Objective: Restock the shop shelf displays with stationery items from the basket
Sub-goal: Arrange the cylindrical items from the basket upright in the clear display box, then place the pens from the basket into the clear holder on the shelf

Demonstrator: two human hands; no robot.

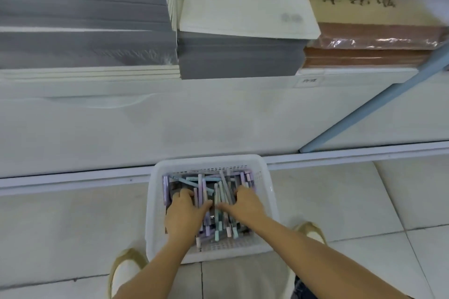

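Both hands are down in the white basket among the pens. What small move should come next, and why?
Probably close both hands round a bundle of pens and lift it clear of the basket. The left hand and right hand lie on the loose pens, thumbs nearly meeting, and no firm grip shows yet.

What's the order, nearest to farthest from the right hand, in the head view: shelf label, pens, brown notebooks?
1. Pens, in the basket, touching the right hand.
2. Shelf label, at the front of the shelf, up and right.
3. Brown notebooks, stacked behind the label.
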